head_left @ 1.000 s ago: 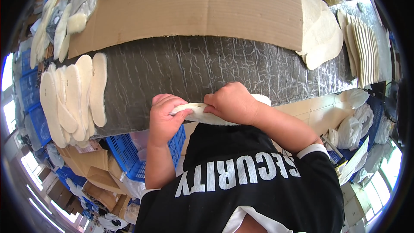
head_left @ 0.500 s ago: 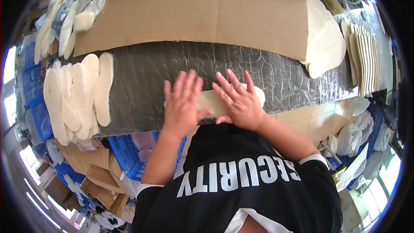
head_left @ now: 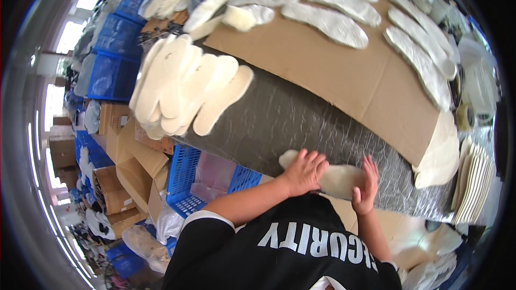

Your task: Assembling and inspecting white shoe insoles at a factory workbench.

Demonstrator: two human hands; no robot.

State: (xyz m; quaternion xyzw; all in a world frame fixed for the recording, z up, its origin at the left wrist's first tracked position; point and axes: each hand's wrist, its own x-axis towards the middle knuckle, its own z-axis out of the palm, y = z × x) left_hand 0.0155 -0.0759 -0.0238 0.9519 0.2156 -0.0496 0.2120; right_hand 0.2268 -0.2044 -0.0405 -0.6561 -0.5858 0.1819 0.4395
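Observation:
A cream, fleecy insole (head_left: 339, 180) lies across the near edge of the dark, film-covered table (head_left: 293, 110). My left hand (head_left: 306, 173) rests over its left part, fingers bent a little and side by side on top. The sole's rounded left end shows beyond that hand. At its right end my right hand (head_left: 366, 185) is turned on edge, fingers stretched upward and thumb apart, touching or very near the sole. The middle of the insole shows between the hands. Fingers of my left hand partly hide the surface under them.
A pile of cream insoles (head_left: 180, 83) lies on the left. Silvery insoles (head_left: 325, 24) rest on the cardboard sheet (head_left: 371, 88) at the back. A row of stacked insoles (head_left: 473, 182) stands at the far right. A blue crate (head_left: 183, 177) sits below the table edge.
The view has swung left, bringing more of the pile and silvery insoles in. My spread hands have moved apart along the insole; the right has turned on edge, and the left's fingers have drawn together.

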